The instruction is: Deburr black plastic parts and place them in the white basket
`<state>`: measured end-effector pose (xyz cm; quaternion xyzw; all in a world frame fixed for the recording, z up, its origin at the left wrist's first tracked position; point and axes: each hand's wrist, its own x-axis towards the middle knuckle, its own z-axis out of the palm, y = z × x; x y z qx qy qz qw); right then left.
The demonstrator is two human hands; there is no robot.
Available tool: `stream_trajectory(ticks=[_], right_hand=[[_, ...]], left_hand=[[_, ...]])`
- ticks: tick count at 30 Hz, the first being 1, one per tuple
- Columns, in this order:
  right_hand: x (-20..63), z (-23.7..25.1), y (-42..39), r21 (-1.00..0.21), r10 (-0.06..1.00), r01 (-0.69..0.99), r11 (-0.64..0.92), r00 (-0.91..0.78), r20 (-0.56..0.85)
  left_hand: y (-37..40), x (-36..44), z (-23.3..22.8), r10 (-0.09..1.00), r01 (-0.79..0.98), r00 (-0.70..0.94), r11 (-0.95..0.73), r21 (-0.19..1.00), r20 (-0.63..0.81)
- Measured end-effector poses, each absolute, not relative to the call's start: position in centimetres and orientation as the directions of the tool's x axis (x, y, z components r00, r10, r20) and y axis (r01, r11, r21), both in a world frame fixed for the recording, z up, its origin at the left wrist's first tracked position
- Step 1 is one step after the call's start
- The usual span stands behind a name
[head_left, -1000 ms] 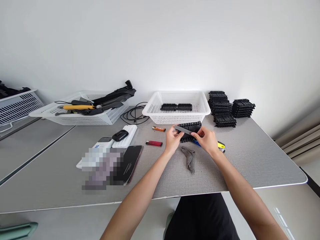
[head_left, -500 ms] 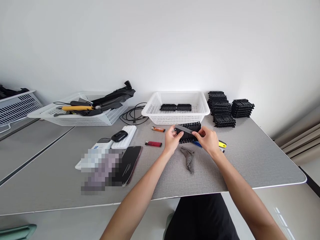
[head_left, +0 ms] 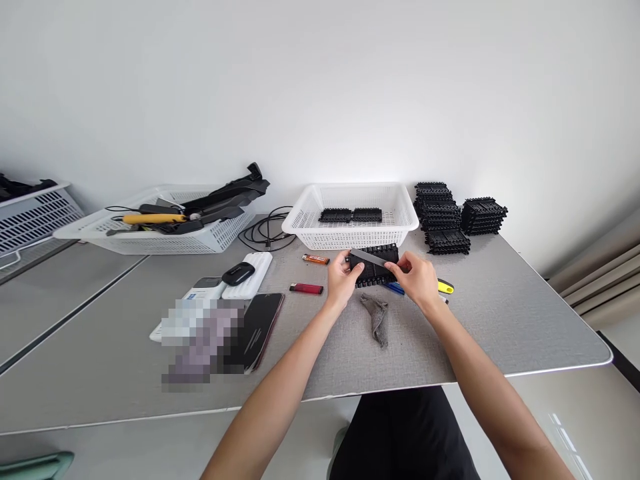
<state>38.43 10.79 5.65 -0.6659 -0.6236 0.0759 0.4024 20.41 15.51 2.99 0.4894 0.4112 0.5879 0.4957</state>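
My left hand grips the left end of a black ridged plastic part held just above the grey table. My right hand pinches a thin grey flat strip that lies across the top of that part. A crumpled grey cloth lies on the table just below the hands. A blue pen and a yellow marker lie under my right hand.
A white basket behind the hands holds two black parts. Stacks of black parts stand at the back right. Two lighters, a phone, white devices, cables and a tool basket lie left.
Both hands and the black part have stayed nearly in place, shifting slightly; the grey strip has slid a little along the top of the part.
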Motion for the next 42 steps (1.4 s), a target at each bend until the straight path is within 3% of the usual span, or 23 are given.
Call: stream_trajectory(ticks=[8, 16, 24, 30, 42], right_hand=[[40.5, 5.8, 11.2, -0.623, 0.837, 0.778, 0.076, 0.290, 0.464], [38.9, 5.5, 11.0, -0.618, 0.861, 0.774, 0.137, 0.215, 0.460], [40.9, 5.5, 11.4, -0.648, 0.793, 0.755, 0.099, 0.333, 0.510], [39.3, 5.4, 11.0, -0.661, 0.832, 0.733, 0.159, 0.261, 0.490], [40.8, 5.3, 11.6, -0.758, 0.855, 0.625, 0.188, 0.276, 0.440]], left_hand=[[15.8, 20.0, 2.7, 0.984, -0.163, -0.056, -0.173, 0.971, 0.166], [15.8, 20.1, 2.9, 0.985, -0.176, -0.035, -0.175, 0.969, 0.171], [16.0, 19.6, 2.9, 0.982, -0.133, -0.061, -0.186, 0.974, 0.179], [15.8, 19.9, 3.3, 0.987, -0.149, -0.051, -0.161, 0.976, 0.155], [16.1, 19.7, 3.1, 0.987, -0.181, -0.087, -0.150, 0.972, 0.137]])
